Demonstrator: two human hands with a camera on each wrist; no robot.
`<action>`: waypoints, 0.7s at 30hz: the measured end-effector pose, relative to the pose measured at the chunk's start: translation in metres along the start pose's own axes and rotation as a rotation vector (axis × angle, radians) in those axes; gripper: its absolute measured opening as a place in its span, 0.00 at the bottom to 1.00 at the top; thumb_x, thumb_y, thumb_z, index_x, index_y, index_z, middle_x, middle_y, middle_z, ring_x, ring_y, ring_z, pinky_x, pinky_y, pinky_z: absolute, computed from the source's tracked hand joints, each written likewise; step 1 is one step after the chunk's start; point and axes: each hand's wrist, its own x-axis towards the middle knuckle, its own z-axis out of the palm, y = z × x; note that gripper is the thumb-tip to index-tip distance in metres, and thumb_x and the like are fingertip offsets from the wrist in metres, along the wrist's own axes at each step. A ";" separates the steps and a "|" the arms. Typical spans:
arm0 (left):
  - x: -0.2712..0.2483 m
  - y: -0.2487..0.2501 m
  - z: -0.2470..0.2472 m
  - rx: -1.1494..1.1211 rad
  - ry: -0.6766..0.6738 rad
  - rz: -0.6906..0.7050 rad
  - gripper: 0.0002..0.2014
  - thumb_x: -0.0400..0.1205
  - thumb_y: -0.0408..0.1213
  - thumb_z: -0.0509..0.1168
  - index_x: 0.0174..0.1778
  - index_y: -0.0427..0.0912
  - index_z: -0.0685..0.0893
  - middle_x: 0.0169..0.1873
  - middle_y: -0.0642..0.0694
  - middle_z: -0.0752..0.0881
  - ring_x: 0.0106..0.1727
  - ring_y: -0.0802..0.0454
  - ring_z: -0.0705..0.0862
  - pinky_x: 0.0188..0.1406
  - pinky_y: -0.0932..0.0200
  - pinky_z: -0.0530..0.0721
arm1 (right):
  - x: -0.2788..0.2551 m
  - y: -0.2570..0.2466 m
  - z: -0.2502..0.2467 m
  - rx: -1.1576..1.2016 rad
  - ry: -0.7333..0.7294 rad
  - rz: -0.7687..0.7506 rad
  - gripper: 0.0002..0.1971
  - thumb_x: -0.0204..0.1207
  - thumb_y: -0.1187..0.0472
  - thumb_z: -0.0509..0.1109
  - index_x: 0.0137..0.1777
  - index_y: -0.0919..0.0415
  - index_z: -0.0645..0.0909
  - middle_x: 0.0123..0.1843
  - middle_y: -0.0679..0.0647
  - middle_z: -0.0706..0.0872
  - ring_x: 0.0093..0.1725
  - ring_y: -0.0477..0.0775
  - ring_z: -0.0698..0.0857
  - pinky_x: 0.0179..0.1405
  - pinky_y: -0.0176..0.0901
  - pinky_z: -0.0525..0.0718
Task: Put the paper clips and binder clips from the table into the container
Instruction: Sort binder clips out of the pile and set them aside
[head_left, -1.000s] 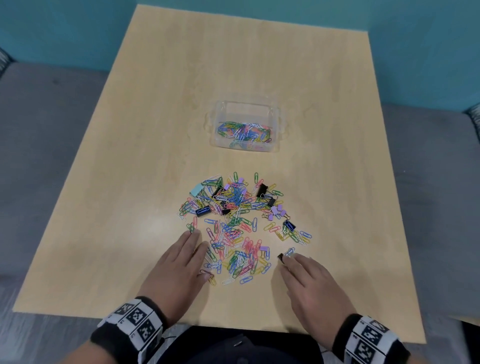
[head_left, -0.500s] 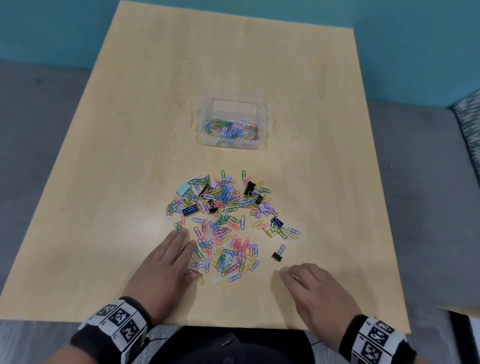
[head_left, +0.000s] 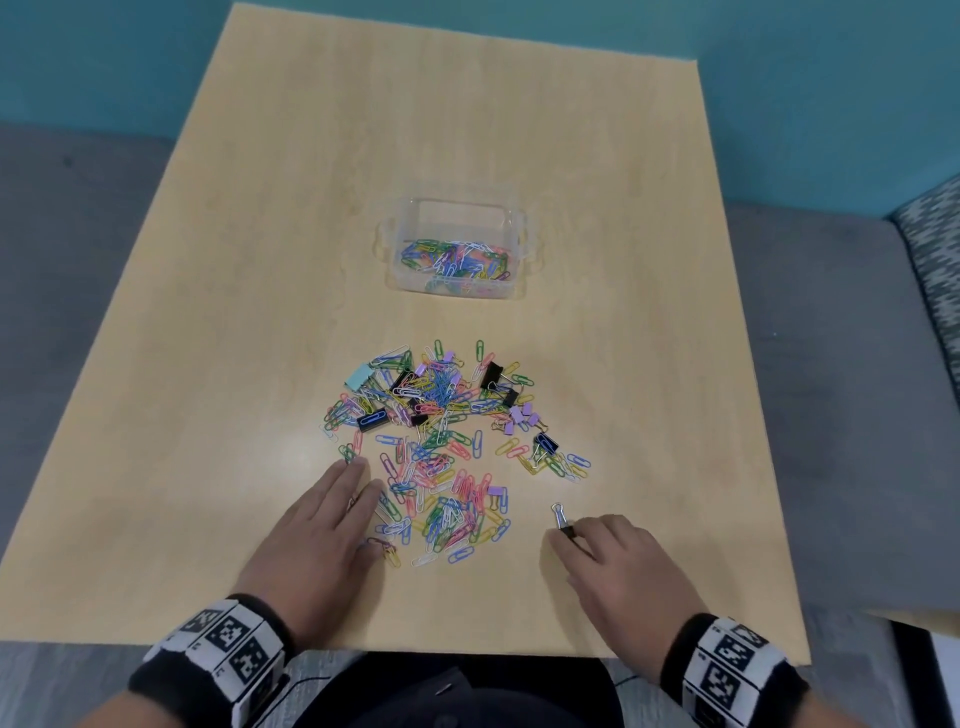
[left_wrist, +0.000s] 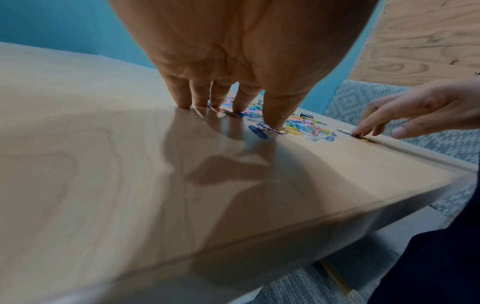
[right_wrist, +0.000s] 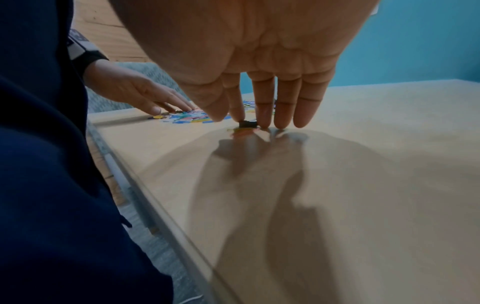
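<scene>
nearest edge of the counter: both hands are down on the wood. left hand lies flat, fingers straight and together, fingertips pressing on paper clips at the near-left rim of the scatter; it grasps nothing. right hand sits to the right of the scatter, index and middle fingertips touching a small black binder clip that lies apart from the rest; fingers nearly straight in the right wrist view, thumb close beside the clip. whether it is pinched yet: cannot tell. the clip is on the counter, not lifted.

middle: the pile of paper clips, many colours, spread loose, with black binder clips, lilac binder clips and one pale blue binder clip mixed in along its far side.

far: the clear plastic container, open, well apart from the pile, holding a shallow layer of paper clips across its floor. no binder clip made out inside.

judgement: early to middle. a minority of clips is in; most paper clips and, as far as visible, all binder clips remain on the counter.
</scene>
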 end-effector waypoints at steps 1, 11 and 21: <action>0.000 0.000 0.000 0.000 0.003 -0.001 0.29 0.79 0.49 0.53 0.74 0.39 0.72 0.77 0.38 0.69 0.78 0.40 0.66 0.73 0.47 0.64 | -0.004 0.005 -0.001 -0.003 -0.017 -0.007 0.25 0.66 0.61 0.71 0.66 0.54 0.77 0.57 0.52 0.82 0.53 0.60 0.80 0.45 0.51 0.82; 0.000 -0.001 0.001 0.013 -0.007 0.006 0.29 0.80 0.50 0.53 0.75 0.39 0.72 0.78 0.38 0.67 0.80 0.41 0.63 0.74 0.46 0.64 | -0.013 0.021 0.003 -0.053 -0.041 0.084 0.27 0.64 0.65 0.57 0.63 0.50 0.80 0.64 0.60 0.81 0.60 0.64 0.81 0.50 0.54 0.84; 0.000 -0.001 -0.001 0.003 -0.015 0.003 0.30 0.79 0.51 0.54 0.74 0.40 0.73 0.77 0.38 0.68 0.79 0.40 0.65 0.73 0.47 0.64 | 0.018 -0.006 -0.004 -0.029 0.045 0.181 0.22 0.62 0.60 0.70 0.60 0.52 0.78 0.46 0.55 0.81 0.41 0.62 0.77 0.35 0.53 0.79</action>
